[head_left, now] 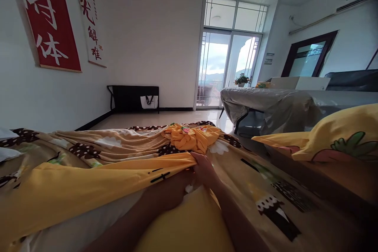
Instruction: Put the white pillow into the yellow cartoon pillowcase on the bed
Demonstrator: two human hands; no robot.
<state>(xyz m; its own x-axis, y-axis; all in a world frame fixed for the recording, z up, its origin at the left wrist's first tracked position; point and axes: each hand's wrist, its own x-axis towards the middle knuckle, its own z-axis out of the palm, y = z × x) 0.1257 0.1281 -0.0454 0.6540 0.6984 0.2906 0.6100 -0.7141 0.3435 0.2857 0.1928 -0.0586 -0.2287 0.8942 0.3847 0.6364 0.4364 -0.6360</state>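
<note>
A yellow pillowcase (88, 189) stretches from the left edge of the view to the middle, with small dark marks near its far end. My right hand (204, 169) is closed on its far corner. Just below and to the left, my left hand (180, 189) is also closed, close against the cloth. A small white bit shows by its fingers, but what it grips is hidden. White padding (82, 210) lies under the pillowcase's near edge. More yellow fabric (186, 224) bulges up between my forearms.
A patterned brown blanket (118, 141) covers the bed, with a crumpled yellow cloth (191, 136) on it. At right rests a yellow printed pillow (345, 138). Beyond stand a plastic-covered table (265, 96) and a black bench (126, 98) with a white bag (149, 102).
</note>
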